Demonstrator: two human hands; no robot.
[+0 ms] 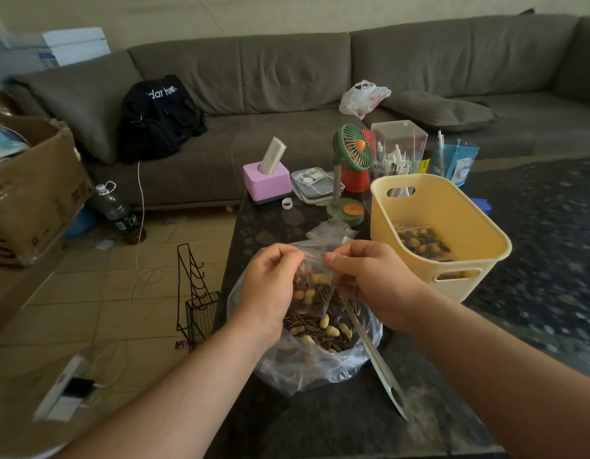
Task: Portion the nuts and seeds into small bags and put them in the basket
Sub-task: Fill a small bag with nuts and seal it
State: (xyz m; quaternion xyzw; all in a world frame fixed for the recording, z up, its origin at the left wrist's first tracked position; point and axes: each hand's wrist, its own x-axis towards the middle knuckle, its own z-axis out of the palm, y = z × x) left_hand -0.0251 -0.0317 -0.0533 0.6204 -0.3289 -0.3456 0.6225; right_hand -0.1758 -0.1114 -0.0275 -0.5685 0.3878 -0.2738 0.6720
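While the dark speckled table (320, 425) carries everything, the pale yellow plastic basket with cut-out handles (479, 223) is set at the right, slightly farther than the hands, and one filled, sealed small bag of seeds and peanuts (421, 241) is seen lying on its floor. Near the table's near-left edge a large clear plastic bag of striped sunflower seeds and peanuts (320, 329) is spread open, and a long metal spoon (373, 352) is propped in it, its handle running out towards the near right. Directly above that supply a small clear zip bag (315, 283), partly filled with the same mix, is held upright with its mouth running left to right. The top strip is pinched at one end by the left hand (270, 286) and at the other by the right hand (370, 276), fingers curled on the plastic at both ends. Sealing appears to be the step in hand. The basket lies to the right of the grip, so the right hand is judged the nearer for the drop; the bag's long axis would have to be carried rightwards over the near rim. A few empty clear bags (333, 230) are left just beyond the hands.
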